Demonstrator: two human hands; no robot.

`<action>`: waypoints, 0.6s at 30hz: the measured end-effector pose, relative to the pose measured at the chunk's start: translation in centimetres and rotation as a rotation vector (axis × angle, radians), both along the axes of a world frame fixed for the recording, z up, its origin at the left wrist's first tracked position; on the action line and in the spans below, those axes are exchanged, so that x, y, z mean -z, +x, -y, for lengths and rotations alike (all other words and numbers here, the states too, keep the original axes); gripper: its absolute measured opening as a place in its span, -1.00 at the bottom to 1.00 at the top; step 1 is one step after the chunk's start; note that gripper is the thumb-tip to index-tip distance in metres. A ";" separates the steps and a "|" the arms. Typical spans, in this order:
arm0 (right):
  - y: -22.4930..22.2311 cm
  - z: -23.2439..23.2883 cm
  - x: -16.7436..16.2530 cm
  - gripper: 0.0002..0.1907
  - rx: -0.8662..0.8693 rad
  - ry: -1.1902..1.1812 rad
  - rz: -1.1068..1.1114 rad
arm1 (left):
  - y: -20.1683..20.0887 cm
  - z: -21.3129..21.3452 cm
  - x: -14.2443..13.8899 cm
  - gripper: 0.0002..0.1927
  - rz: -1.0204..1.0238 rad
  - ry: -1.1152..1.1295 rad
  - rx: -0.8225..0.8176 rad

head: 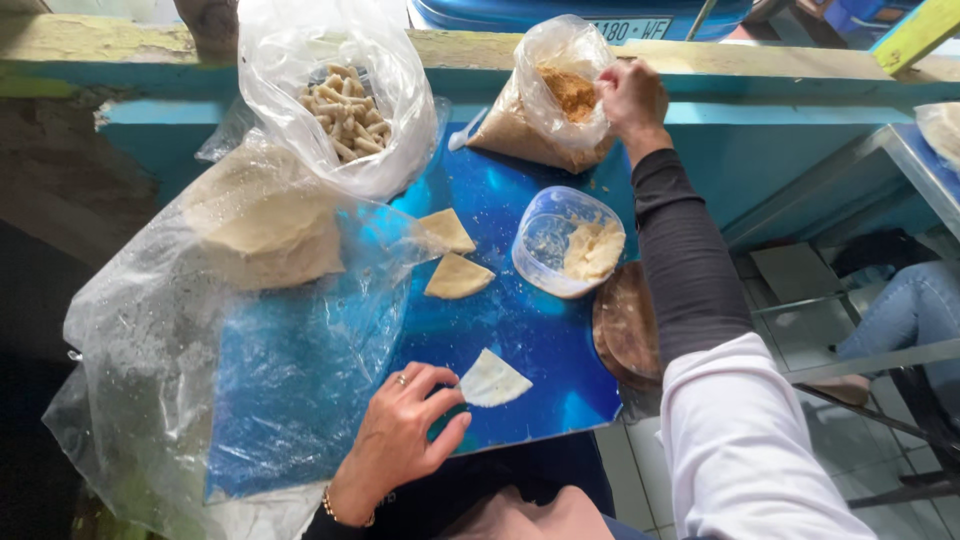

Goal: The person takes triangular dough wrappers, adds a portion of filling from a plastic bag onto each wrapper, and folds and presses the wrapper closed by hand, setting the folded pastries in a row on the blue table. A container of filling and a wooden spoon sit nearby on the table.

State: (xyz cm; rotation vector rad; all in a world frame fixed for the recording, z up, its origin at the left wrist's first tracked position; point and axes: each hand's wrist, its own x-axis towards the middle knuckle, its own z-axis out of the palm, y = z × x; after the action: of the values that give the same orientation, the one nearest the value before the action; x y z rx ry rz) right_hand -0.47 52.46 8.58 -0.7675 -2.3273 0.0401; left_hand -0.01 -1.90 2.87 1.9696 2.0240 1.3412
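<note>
My left hand point(405, 428) rests on the blue board point(520, 330) and pinches the corner of a pale triangular piece of dough wrapper point(494, 381). My right hand point(630, 97) reaches far forward into a clear bag of brown crumbly filling point(560, 95); what its fingers hold is hidden. Two more triangular wrappers lie further up the board, one point(445, 231) above the other point(458, 277). A clear plastic tub point(566, 243) with pale paste stands beside them.
A clear bag of small rolled pieces point(345, 110) stands at the back. A stack of round wrappers point(265, 225) lies under a plastic sheet at the left. A round brown wooden piece point(628, 325) sits at the board's right edge. Another person's legs point(900, 310) are at the right.
</note>
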 end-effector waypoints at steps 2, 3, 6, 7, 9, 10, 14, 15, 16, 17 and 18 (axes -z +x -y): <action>-0.6 -0.8 -0.4 -0.86 0.060 0.119 -0.071 | -0.1 -0.1 0.0 -0.83 0.021 -0.011 0.008; -0.8 -1.1 -0.2 -0.87 0.029 0.110 -0.066 | -0.2 -0.1 0.0 -0.83 0.029 -0.016 0.016; -1.2 -1.1 -0.8 -0.88 -0.057 0.025 0.010 | -0.4 -0.3 0.0 -0.82 0.067 -0.026 0.022; -1.1 -0.8 -0.9 -0.85 -0.080 -0.055 0.076 | -0.5 -0.4 0.0 -0.82 0.084 -0.032 0.022; -1.4 -0.2 -1.0 -0.78 -0.049 -0.171 0.250 | -0.5 -0.4 0.1 -0.81 0.131 -0.067 0.011; -1.6 -0.1 -1.0 -0.73 0.006 -0.205 0.355 | -0.5 -0.4 0.2 -0.81 0.156 -0.085 0.006; -2.7 -0.6 -0.2 -0.63 0.119 -0.176 0.586 | -0.6 -0.6 0.5 -0.80 0.187 -0.111 0.017; -3.0 -1.0 0.0 -0.62 0.115 -0.178 0.591 | -0.6 -0.6 0.5 -0.80 0.206 -0.129 0.019; -3.3 -1.5 0.2 -0.61 0.111 -0.182 0.597 | -0.7 -0.5 0.6 -0.80 0.225 -0.148 0.021; -3.6 -1.9 0.4 -0.60 0.109 -0.184 0.602 | -0.7 -0.5 0.7 -0.80 0.234 -0.158 0.014; -3.9 -2.2 0.7 -0.60 0.112 -0.215 0.634 | -0.6 -0.5 0.8 -0.79 0.245 -0.168 0.009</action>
State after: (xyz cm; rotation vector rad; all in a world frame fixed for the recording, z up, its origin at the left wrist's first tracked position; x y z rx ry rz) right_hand -4.36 54.71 7.86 -1.1459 -2.9010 -0.0042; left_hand -0.66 -1.36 2.06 1.6545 1.9418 1.2906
